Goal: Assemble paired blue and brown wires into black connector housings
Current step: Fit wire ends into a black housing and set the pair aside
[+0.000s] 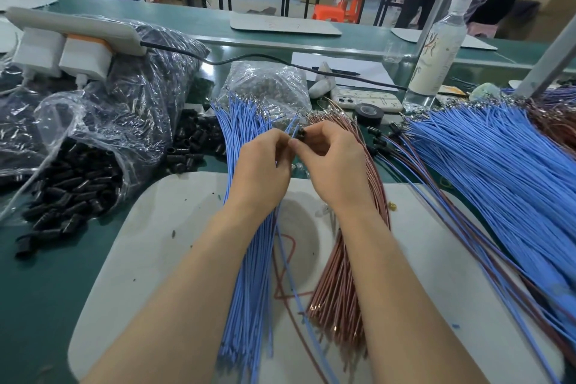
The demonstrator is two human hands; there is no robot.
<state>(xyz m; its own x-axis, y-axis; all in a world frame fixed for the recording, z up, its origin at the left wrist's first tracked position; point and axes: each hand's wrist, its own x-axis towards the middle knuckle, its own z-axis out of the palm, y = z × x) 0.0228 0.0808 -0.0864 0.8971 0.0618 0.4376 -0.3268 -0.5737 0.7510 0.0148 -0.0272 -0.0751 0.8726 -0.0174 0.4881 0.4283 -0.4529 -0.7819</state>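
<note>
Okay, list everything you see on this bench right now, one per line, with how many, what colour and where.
black connector housing: one, black, in right fingertips, centre
blue wire: one, blue, pinched by left hand, tip at the housing
blue wire bundle: one, blue, on mat under left arm
brown wire bundle: one, brown, on mat under right arm
loose housings: many, black, spilling from bag, left
plastic bag: one, clear, left
blue wire heap: one, blue, right
tape roll: one, black, beyond hands
phone: one, white case, behind the tape
bottle: one, clear, back right
power strip: one, white, back left
mat: one, white, front
left hand: one, centre
right hand: one, centre
</note>
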